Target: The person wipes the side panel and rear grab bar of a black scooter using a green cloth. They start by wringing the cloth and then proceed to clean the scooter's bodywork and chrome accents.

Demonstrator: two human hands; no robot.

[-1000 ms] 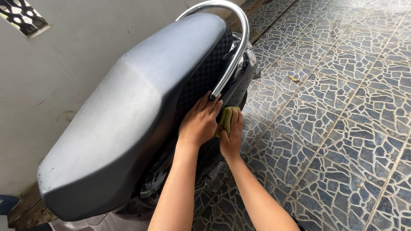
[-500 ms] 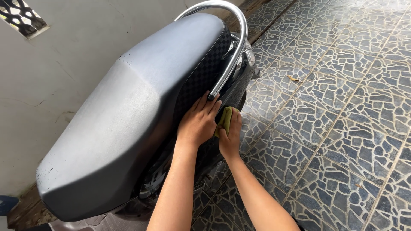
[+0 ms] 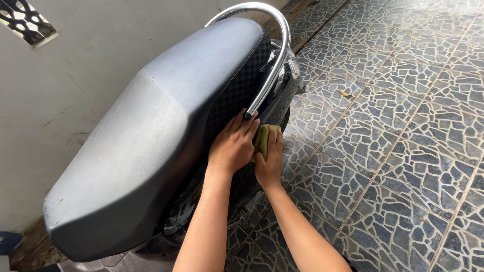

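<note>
Fingers (image 3: pixel 245 126) of the left hand (image 3: pixel 233 147) lie flat and close together against the dark side panel (image 3: pixel 229 181) of a parked scooter, tips reaching the checkered edge of the seat (image 3: pixel 166 131) just below the lower end of the chrome rail (image 3: pixel 275 60), gripping nothing. Beside it, at the centre of the frame, the right hand (image 3: pixel 269 161) presses a folded green cloth (image 3: pixel 261 138) against the same panel, its fingers stretched over the cloth and holding it down; the cloth shows between the two hands, touching both. The thumb side of the right hand rests against the left. Both forearms rise from the bottom edge of the frame, the left crossing in front of the scooter's lower body. The grey seat fills the left half of the frame, running from the lower left up toward the top centre, its surface matte and slightly speckled near the lower end. The rail curves around the seat's far end at the top. A pale wall (image 3: pixel 75 75) stands behind the scooter at the upper left, with a patterned vent (image 3: pixel 22 20) in the corner. The floor (image 3: pixel 393 151) on the right is laid in blue-grey stone tiles with light joints, and a small dry leaf (image 3: pixel 345 93) lies on it right of the rail.
</note>
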